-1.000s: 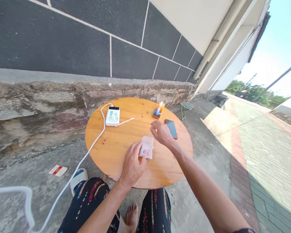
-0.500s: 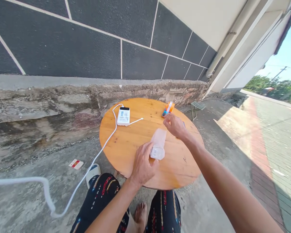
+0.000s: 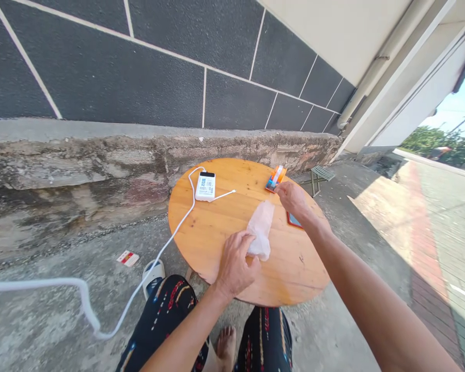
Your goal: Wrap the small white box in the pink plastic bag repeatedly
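- Two hands show in the head view: your left hand (image 3: pixel 236 263) has thumb and fingers spread, the filmy white pouch (image 3: pixel 261 227) at its fingertips on the table (image 3: pixel 220 219).
- Your right hand (image 3: pixel 293 200) curls its fingers beside the orange item (image 3: pixel 282 175); whether they pinch it, I cannot tell.
- Step seems a reach; next calls for a firm right grip.
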Tool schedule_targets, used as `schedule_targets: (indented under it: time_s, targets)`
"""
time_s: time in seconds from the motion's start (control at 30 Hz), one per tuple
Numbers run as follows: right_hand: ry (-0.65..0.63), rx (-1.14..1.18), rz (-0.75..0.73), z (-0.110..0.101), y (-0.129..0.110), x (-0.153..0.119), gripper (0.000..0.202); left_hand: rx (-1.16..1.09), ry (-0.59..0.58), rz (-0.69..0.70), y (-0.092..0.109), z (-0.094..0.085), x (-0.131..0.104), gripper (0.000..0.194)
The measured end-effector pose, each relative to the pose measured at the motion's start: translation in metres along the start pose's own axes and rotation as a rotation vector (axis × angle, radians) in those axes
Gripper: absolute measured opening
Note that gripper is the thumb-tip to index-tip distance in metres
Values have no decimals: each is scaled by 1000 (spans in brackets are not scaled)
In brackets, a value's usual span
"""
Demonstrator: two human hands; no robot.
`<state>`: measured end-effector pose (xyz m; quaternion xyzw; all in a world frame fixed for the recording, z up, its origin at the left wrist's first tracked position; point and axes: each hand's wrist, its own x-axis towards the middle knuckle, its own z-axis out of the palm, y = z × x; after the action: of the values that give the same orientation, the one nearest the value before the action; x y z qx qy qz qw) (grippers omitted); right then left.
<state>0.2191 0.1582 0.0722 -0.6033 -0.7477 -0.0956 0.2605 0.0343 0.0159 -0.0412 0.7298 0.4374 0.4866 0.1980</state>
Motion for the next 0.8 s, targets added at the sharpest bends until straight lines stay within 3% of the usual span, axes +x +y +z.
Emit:
schedule_targets:
  time_s: [0.13,0.23,0.33,0.43,0.53,0.7,0.8]
  targets:
    - [-57,4,88,-22,-7,-11,32,12,6,1,-1,1,0,46]
    - [-232,-47,98,-37,-30,-26,34,16,8,4,-1,0,0,45]
    - [-399,-200,54,-35,-57,-43,42,21,14,12,0,0,0,45]
    - [-463,-220,87,-21,-65,-58,38,30,28,14,0,1,0,42]
    - [-417,-37,195,-11,-47,-76,20,29,42,2,-1,3,0,39]
    - [-344,186,291,-4,3,-123,28,-16,65,-21,-5,5,1,29]
    - [-260,344,339,11,15,-156,31,-75,108,-61,-6,3,1,21]
